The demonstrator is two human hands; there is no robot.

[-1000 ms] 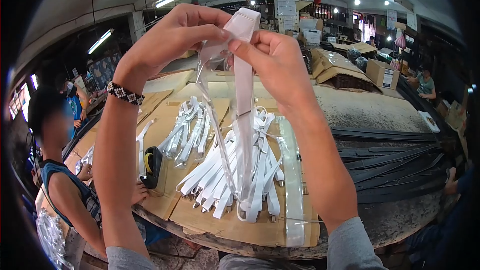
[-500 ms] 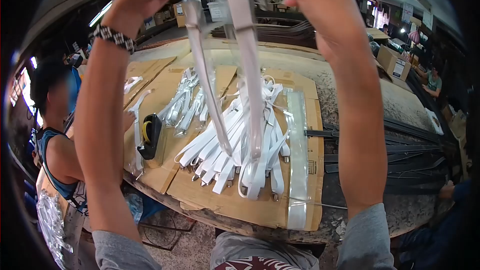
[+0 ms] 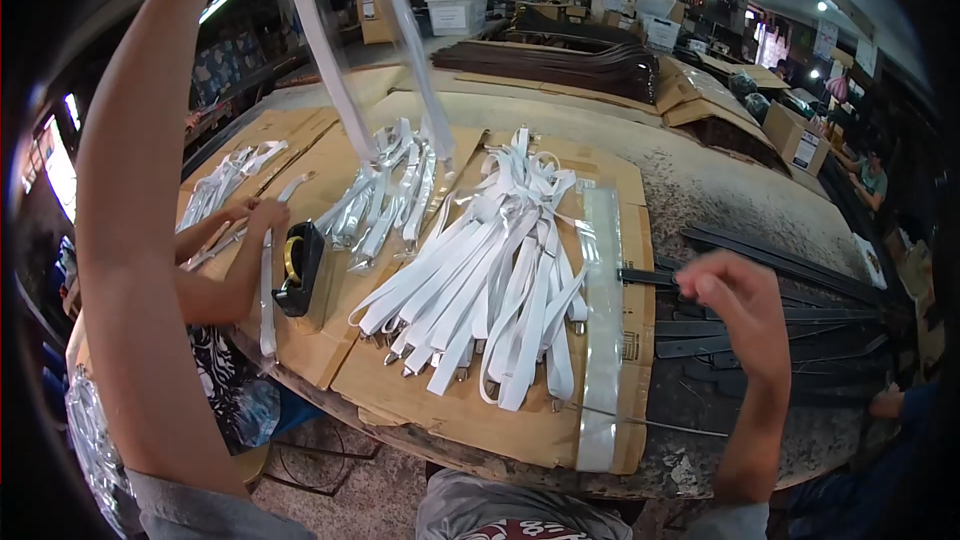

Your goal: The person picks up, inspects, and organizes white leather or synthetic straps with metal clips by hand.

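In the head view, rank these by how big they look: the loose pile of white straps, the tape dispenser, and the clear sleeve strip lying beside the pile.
1. pile of white straps
2. clear sleeve strip
3. tape dispenser

A worn tabletop [image 3: 720, 190] carries flattened cardboard sheets [image 3: 480, 420]. On the cardboard lies a heap of white straps [image 3: 480, 290]; left of it a tape dispenser [image 3: 300, 275], right of it dark belts [image 3: 780, 320].

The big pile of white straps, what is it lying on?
The pile of white straps lies on flat brown cardboard, which rests on a rough table. A stack of clear bags lies beside it. Whatever is directly beneath the straps stays hidden.
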